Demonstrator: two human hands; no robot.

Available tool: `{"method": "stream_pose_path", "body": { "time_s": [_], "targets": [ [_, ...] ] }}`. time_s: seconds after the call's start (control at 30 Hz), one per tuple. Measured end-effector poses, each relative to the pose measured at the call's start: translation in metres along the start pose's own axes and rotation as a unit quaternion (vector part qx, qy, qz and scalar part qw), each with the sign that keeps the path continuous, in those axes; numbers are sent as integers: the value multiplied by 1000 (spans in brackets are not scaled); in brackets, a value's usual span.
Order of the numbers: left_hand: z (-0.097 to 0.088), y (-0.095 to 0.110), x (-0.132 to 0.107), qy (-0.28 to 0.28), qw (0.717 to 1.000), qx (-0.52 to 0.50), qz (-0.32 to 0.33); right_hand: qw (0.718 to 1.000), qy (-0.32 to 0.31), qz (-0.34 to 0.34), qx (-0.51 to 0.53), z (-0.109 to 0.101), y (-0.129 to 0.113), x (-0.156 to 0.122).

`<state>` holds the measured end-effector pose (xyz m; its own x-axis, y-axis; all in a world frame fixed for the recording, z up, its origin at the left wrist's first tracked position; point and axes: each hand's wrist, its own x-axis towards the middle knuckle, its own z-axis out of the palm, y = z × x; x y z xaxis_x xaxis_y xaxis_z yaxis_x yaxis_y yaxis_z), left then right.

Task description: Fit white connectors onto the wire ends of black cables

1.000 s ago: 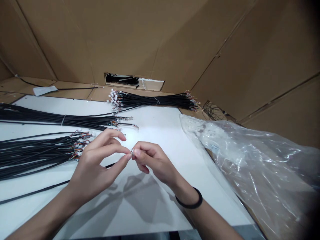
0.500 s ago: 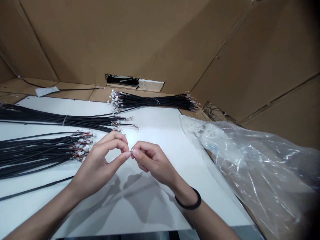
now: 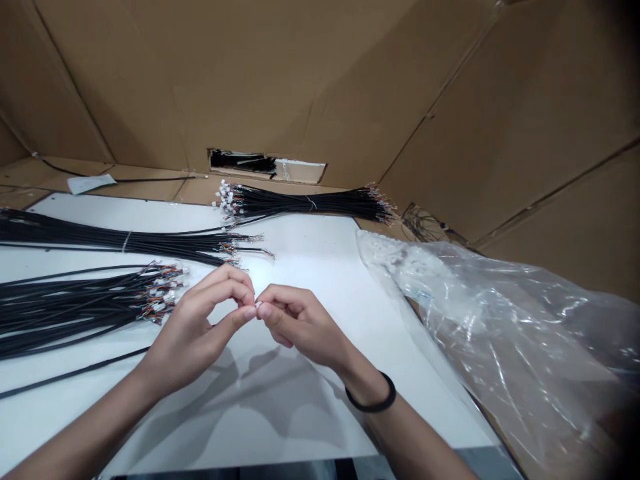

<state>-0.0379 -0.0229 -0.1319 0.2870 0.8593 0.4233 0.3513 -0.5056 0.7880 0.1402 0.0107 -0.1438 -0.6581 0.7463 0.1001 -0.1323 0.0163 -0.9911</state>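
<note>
Over the white board, my left hand (image 3: 203, 327) is closed in a pinch, thumb against fingertips. What it pinches is too small and hidden to make out. Touching those fingertips, my right hand (image 3: 300, 325) pinches a tiny white piece (image 3: 259, 305) that looks like a connector. A single black cable (image 3: 75, 373) runs in from the left edge and disappears behind my left wrist; whether it reaches my fingers is hidden. Left of my left hand lies a bundle of black cables (image 3: 75, 300), its coloured wire ends carrying white connectors (image 3: 163, 293).
Beyond my hands lie a tied cable bundle (image 3: 90, 233) with bare wire ends and another tied bundle (image 3: 310, 200) with white connectors. A clear plastic bag (image 3: 500, 320) with small white pieces covers the right side. Cardboard walls (image 3: 250, 80) enclose the white board (image 3: 310, 247).
Both hands stay pinched together, shifted very slightly left in view along with the whole scene. The white piece between the fingertips shows a bit more clearly now.
</note>
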Motion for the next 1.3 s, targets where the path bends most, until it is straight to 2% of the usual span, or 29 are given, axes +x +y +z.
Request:
{"method": "stream_pose_path", "body": {
  "time_s": [0.13,0.33,0.5,0.8,1.13,1.3],
  "targets": [
    [-1,-2,2,20,1000,14,7,999,11,10,35,-1,3,1],
    [4,-6,1,98,995,34,9,997,77,5,7,-5,7,2],
    [10,-8,0,120,990,60,35,996,80,10,-28,-3,6,2],
    [14,-7,-2,120,991,57,21,994,85,25,-67,1,5,0],
    [17,-11,-5,122,989,57,59,991,93,34,-92,6,6,-2],
    [17,-9,-4,118,991,51,43,991,88,38,-90,5,6,-2]
  ]
}}
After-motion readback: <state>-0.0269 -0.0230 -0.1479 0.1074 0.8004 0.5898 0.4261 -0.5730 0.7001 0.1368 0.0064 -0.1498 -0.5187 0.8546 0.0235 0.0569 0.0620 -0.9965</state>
